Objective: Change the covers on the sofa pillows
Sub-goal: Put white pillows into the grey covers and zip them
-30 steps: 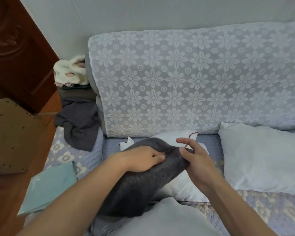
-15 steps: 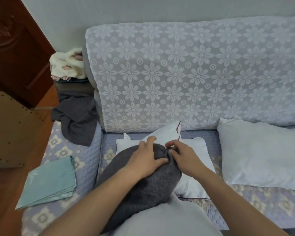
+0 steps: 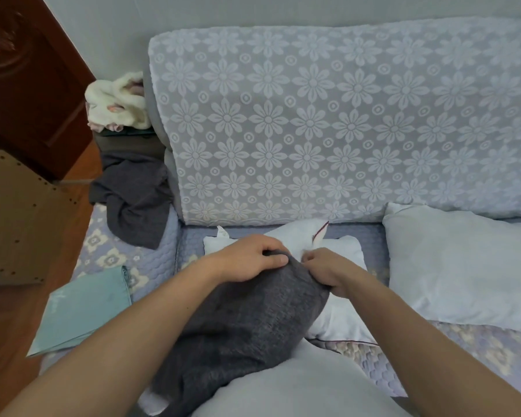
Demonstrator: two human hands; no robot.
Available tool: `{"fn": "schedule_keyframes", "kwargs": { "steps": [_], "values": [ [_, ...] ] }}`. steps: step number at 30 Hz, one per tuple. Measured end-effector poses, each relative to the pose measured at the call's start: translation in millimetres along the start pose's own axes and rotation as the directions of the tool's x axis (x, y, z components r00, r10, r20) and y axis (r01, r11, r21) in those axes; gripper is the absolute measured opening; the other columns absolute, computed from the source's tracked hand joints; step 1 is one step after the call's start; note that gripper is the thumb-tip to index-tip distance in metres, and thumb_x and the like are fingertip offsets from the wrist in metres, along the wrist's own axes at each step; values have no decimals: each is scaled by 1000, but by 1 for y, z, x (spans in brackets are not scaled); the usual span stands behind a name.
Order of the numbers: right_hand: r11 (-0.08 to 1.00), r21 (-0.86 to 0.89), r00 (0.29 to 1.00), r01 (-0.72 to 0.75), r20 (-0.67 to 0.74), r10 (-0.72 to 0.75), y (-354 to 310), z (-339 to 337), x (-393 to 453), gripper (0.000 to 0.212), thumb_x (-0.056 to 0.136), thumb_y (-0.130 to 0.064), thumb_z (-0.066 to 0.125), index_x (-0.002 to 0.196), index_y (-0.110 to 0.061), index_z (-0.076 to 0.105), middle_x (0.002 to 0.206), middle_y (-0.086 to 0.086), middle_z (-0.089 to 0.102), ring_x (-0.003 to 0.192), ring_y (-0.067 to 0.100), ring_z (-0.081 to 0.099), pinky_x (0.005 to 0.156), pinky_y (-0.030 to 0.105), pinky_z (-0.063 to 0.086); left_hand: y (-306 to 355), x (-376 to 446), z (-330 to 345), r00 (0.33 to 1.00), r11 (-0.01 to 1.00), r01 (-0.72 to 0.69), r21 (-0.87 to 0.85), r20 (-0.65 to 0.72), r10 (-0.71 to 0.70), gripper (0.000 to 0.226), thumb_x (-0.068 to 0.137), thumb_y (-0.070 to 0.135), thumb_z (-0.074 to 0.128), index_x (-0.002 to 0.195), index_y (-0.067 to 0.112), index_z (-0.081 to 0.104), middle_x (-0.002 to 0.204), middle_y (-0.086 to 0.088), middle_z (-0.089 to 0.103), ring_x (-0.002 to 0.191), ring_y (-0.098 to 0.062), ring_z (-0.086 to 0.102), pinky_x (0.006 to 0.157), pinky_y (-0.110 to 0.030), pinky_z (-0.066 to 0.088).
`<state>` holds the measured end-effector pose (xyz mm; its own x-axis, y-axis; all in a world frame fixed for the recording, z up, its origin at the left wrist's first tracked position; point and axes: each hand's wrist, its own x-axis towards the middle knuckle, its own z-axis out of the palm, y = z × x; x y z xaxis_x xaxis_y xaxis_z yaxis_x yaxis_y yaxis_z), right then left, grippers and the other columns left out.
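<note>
Nearest me, low in the view, is a pale grey rounded bulk that I cannot identify. Just beyond it lies the pillow in a dark grey fuzzy knitted cover (image 3: pixel 247 320), stretched lengthwise toward the sofa back, on top of a bare white pillow (image 3: pixel 343 320). My left hand (image 3: pixel 250 261) rests over the cover's far end, fingers curled down and gripping the fabric. My right hand (image 3: pixel 325 272) is clenched on the cover's edge just beside it, pinching the cloth.

I judge the step is stripping this cover. To do it well, I would hold the opening wide with both hands and peel the fabric back evenly, so the filling slides out without bunching.

To the left on the quilted floral seat (image 3: pixel 151 263) sits a folded pale teal cloth (image 3: pixel 82 308), probably a fresh cover. To the right lies a second bare white pillow (image 3: pixel 463 266). Farther back, a crumpled dark grey cloth (image 3: pixel 136 203) lies by the lace-covered flowered backrest (image 3: pixel 343 121).

A small white tag (image 3: pixel 222 232) shows on the bare pillow; its print is too small to read.
</note>
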<state>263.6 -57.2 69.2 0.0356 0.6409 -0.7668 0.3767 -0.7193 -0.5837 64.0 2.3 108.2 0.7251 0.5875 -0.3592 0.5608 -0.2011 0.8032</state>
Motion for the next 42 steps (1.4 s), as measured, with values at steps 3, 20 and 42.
{"fn": "schedule_keyframes", "kwargs": {
  "steps": [3,20,42],
  "values": [
    [999,-15,975,35,218,-31,-19,-2,-5,24,81,-16,60,100,-9,72,109,17,70,102,33,65,73,35,48,1,15,-17,969,939,-171,300,-123,216,18,97,32,63,100,18,73,116,11,62,109,-9,54,101,-38,43],
    [755,497,846,427,75,-527,-1,26,-58,17,97,-14,62,109,-9,73,108,13,74,104,26,68,92,38,53,-5,-17,-15,994,994,108,5,-6,-108,34,102,31,54,136,31,57,139,14,57,127,-4,51,113,-28,34],
    [691,394,730,607,67,-680,-99,46,-102,25,101,-21,56,77,-13,57,75,-2,50,72,9,45,70,25,37,44,-27,-110,901,899,423,115,58,-431,56,77,55,75,116,18,61,112,-1,67,96,-15,64,73,-33,56]
  ]
}}
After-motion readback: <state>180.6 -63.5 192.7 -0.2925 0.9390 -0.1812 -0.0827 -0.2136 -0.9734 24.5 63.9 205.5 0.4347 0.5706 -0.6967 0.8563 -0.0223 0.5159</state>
